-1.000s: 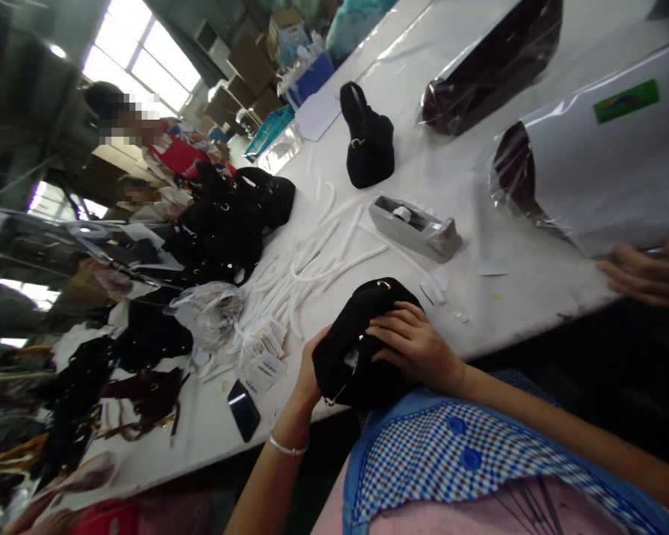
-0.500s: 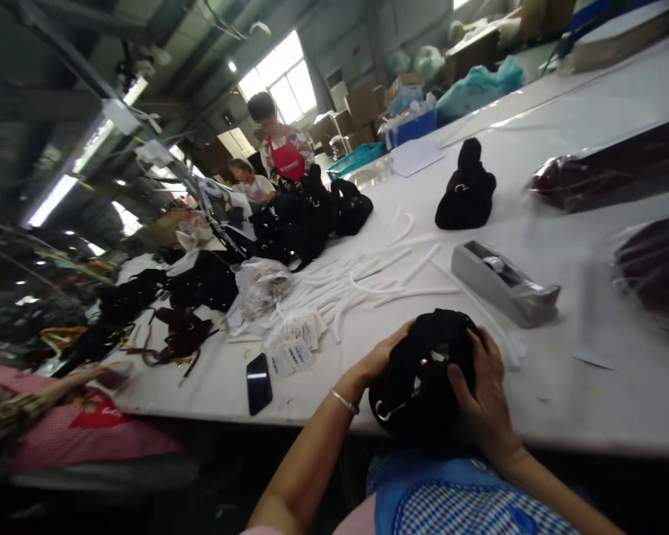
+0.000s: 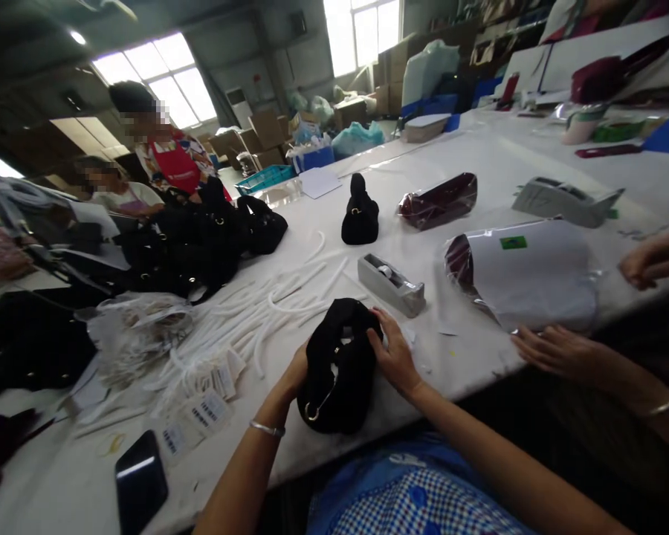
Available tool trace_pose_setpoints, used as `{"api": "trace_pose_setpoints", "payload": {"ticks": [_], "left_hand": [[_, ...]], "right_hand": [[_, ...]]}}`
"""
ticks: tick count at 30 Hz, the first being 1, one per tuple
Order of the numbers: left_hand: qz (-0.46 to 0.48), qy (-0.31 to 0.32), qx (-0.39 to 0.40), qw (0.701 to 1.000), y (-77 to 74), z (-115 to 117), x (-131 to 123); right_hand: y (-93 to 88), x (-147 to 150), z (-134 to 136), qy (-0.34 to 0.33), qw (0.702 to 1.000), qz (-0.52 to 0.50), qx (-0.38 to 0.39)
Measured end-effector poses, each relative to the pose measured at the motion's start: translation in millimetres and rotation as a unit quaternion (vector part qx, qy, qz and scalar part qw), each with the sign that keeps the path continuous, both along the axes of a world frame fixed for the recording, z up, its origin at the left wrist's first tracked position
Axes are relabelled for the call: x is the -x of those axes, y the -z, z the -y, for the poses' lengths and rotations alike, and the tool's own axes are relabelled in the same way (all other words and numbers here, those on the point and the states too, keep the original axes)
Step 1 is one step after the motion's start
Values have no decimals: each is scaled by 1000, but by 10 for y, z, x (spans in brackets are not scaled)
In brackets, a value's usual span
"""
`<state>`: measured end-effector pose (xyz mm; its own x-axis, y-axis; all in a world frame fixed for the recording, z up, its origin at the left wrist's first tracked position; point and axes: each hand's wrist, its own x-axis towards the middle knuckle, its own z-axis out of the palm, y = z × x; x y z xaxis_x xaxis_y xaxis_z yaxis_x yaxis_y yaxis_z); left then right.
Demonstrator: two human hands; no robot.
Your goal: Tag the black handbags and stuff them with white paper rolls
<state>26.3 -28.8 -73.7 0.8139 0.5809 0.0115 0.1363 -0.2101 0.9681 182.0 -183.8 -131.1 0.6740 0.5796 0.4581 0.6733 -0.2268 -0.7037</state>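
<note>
A black fabric handbag (image 3: 340, 371) with gold-coloured rings rests at the table's near edge, its opening facing up and something pale showing inside. My left hand (image 3: 296, 369) grips its left side, the fingers mostly hidden behind the bag. On the right side, my right hand (image 3: 395, 355) is closed on the bag's edge, thumb toward the opening. Just beyond the bag stands a grey tape dispenser (image 3: 391, 284). White cord-like strips (image 3: 279, 297) lie to the left, with barcode tags (image 3: 201, 416) nearer me.
A dark phone (image 3: 140, 483) lies at the near left. Another black bag (image 3: 360, 212) stands farther back, and more black bags (image 3: 201, 230) are piled left. At right, a co-worker's hands (image 3: 563, 357) are by a plastic-wrapped bag (image 3: 527, 275). A second tape dispenser (image 3: 569, 200) sits behind it.
The view has swung to the right, bringing the co-worker's hands and the second dispenser into sight. Both my hands keep hold of the black handbag, which looks slightly more upright.
</note>
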Motion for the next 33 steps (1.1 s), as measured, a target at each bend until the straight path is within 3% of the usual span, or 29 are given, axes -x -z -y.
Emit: {"api": "trace_pose_setpoints", "payload": {"ticks": [4,7,10,13,17,20,25,29,31,33], "left_hand": [[14,-92,20,995,-15,58,123],[30,-151,24,988,-99,64,228],[39,-159,23,986,-281,68,303],[50,-138,13,989,-502,85,332],[35,-97,-4,995,-701,108,276],[18,-47,-70,996,-757,81,113],[27,137,-258,956,-917,-57,-343],[7,295,-292,910,-1144,-171,-655],[-20,323,-308,895,-1234,-205,-748],[-36,307,-330,892,-1290,-219,-800]], "right_hand": [[68,-478,256,8,997,1,71],[130,-627,276,-6,992,-5,127],[115,-642,295,1,988,-16,151],[16,-657,483,43,988,-30,146],[-122,-632,913,80,987,-126,50],[-216,-479,1102,0,959,-274,-72],[-479,-98,1027,-122,905,-388,-126],[-698,124,914,-169,889,-402,-141],[-769,190,887,-164,884,-405,-166],[-819,234,878,-144,888,-396,-186]]}}
